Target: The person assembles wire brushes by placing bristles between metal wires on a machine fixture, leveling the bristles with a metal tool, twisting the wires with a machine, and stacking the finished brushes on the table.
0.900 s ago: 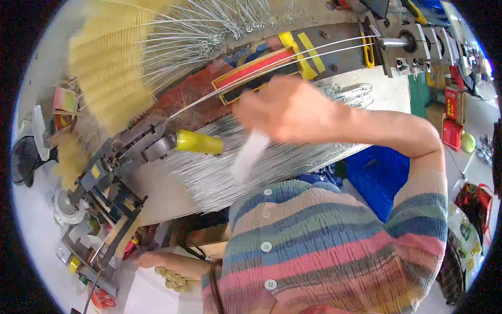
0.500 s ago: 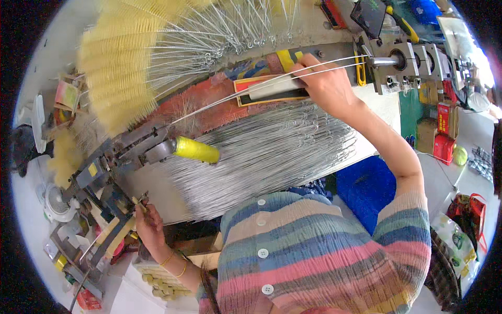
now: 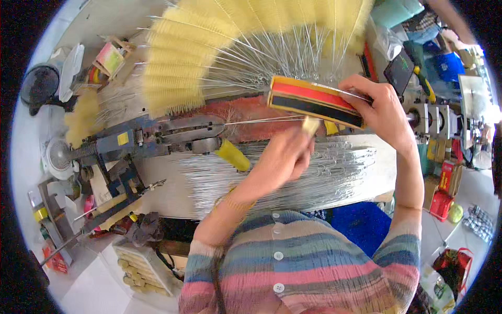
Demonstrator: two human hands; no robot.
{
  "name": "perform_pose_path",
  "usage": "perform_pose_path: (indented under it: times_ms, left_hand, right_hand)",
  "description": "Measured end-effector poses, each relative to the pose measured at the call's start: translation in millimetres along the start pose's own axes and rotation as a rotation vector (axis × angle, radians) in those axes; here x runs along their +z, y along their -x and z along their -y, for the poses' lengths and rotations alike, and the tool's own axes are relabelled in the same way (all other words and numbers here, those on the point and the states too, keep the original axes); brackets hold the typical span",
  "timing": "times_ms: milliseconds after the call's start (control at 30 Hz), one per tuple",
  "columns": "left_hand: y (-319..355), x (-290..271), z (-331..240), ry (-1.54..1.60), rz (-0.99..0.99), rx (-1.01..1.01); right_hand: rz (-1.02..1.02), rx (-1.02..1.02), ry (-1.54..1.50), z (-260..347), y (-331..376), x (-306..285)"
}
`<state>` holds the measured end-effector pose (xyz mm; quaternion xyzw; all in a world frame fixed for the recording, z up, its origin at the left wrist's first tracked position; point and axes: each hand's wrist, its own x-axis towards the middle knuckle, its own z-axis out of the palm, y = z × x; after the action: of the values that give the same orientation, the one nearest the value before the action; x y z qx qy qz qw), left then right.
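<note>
My right hand [image 3: 384, 112] is closed on the right end of a long narrow box [image 3: 314, 99] with red and black strips inside a tan frame, tilted above the bench. Just below it, my left hand [image 3: 282, 159], blurred by motion, pinches a small pale yellow tuft [image 3: 310, 125]. Two metal wires [image 3: 261, 122] run from the machine clamp [image 3: 193, 130] on the left toward that tuft and pass behind it. A yellow thread spool [image 3: 233, 155] sits on the machine beside my left wrist.
Beyond the machine, finished-looking yellow bristle brushes [image 3: 178, 63] fan out on twisted wire stems. A thick layer of looped wires [image 3: 334, 162] covers the near bench. The machine's right end block [image 3: 434, 120] stands at the right. A small fan [image 3: 58, 157] is at far left.
My left hand has come from the lever at lower left to the wires, now with a tuft. My right hand has raised and tilted the box. The whole view has shifted.
</note>
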<state>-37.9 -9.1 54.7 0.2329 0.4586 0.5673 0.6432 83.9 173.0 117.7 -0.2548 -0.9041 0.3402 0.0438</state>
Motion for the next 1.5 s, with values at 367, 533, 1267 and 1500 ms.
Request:
perform_pose_path:
  times_ms: [367,533,1267,1500]
  left_hand:
    - [15,-13,15,0.039,-0.171,0.085]
    - [-17,21,9,-0.029,0.325,-0.142]
    - [12,-33,24,0.313,0.012,-0.06]
    - [0,-4,29,0.816,0.039,0.286]
  right_hand:
    - [-0.461,-0.063,-0.053,-27,9,22]
    - [0.0,0.083,-0.245,-40,5,-5]
    - [0.174,0.049,-0.445,-11,-6,25]
    - [-0.238,-0.079,-0.029,-13,-1,23]
